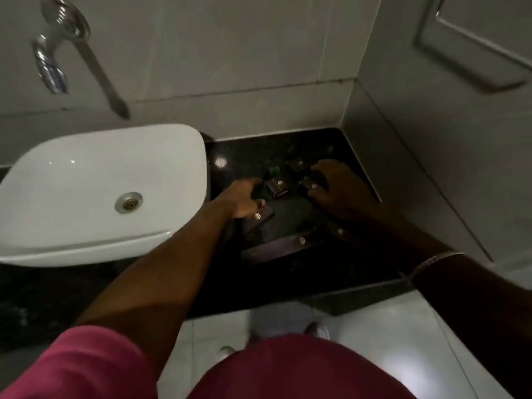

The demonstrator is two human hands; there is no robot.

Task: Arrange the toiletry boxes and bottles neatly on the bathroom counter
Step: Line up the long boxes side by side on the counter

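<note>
Several dark brown toiletry boxes with small round logos lie on the black counter [339, 272] right of the basin. My left hand [244, 201] is curled around a dark bottle [259, 189], with a brown box [260, 218] just under its fingers. A green-capped bottle [274, 170] stands behind. My right hand [336, 187] grips a small brown box [309, 184]. Between the hands sits a small box [277, 187]. A long box [280, 246] lies in front, another [341, 232] partly under my right forearm. A further box [298, 163] is at the back. The scene is dim.
A white basin [95, 194] fills the counter's left side, with a chrome wall tap [57, 53] above it. Grey tiled walls close the back and right of the counter corner. The counter's front edge runs above the pale floor tiles [374, 341].
</note>
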